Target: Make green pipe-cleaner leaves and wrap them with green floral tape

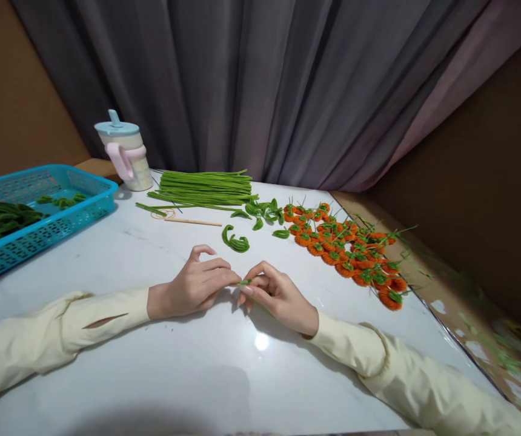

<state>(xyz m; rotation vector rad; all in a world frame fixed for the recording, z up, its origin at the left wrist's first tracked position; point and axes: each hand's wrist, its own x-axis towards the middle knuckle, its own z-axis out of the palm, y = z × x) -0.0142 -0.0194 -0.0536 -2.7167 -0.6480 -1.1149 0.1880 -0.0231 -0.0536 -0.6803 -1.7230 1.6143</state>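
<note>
From the head camera, the left hand (pixel 192 287) and right hand (pixel 278 297) meet fingertip to fingertip low over the white table (pixel 151 363). Both are pinched on a small green piece (pixel 245 282) between them. To the right lies a heap of orange flowers (pixel 346 254) — finished ones, by the look. A bundle of green stems (pixel 206 188) and a few bent leaves (pixel 237 242) lie beyond the hands — plenty seems left.
</note>
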